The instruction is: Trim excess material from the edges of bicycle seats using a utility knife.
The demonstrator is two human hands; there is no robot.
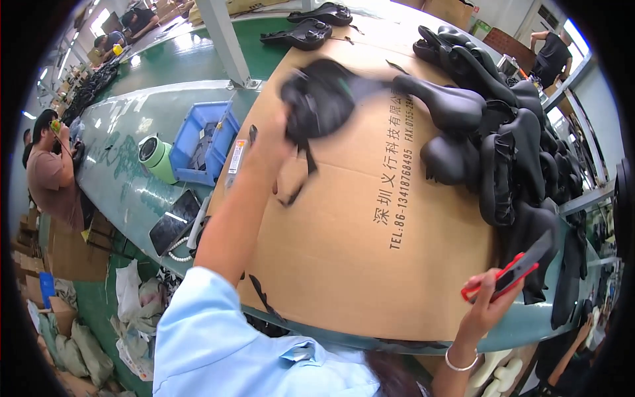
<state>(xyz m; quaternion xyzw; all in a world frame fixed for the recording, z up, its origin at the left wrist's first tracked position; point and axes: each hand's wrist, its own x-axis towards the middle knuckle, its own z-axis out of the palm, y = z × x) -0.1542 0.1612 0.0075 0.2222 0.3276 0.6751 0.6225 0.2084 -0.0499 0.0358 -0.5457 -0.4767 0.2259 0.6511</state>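
My left hand (pixel 279 135), its arm stretched out over the cardboard, is closed on a black bicycle saddle (pixel 323 99). The saddle is smeared by motion, and a thin dark strip dangles below it. At the lower right, my right hand (pixel 488 308) grips a red-and-black hand tool (pixel 506 278) that points up and to the right. Its exact kind is unclear. Beyond that tool rises a heap of black bicycle saddles (pixel 456 109) along the right side. Two more saddles (pixel 304 34) lie at the far edge of the cardboard (pixel 331 258).
Left of the cardboard stand a blue bin (pixel 215 173) with dark pieces inside, a green round container (pixel 156 159) and a dark tablet-like device (pixel 174 221). A metal post (pixel 223 40) rises at the back. Other people work at left, far left and back right. Dark scraps (pixel 264 298) lie near the front edge.
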